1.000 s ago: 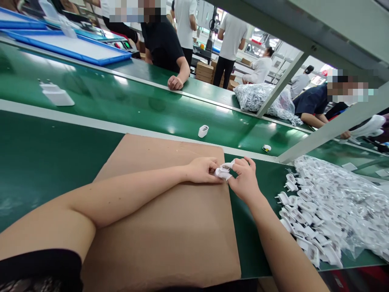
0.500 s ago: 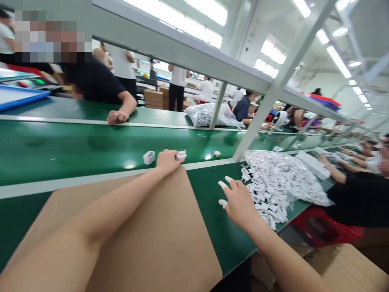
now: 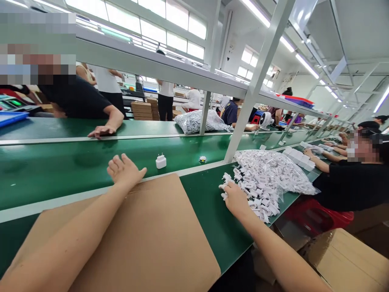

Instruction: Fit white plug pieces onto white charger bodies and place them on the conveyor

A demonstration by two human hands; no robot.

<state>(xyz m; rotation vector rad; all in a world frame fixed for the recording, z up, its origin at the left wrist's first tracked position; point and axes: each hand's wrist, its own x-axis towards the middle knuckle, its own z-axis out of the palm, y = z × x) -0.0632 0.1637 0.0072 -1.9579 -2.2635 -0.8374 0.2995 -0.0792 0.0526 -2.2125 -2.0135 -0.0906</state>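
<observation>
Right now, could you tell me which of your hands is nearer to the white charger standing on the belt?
Left. The left hand is open just beside the white charger; the right hand is at the pile of plugs.

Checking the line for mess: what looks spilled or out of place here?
White plug parts spill loose from the clear bag onto the green table, where the right hand rests. One white charger stands alone on the belt by the open left hand.
</observation>
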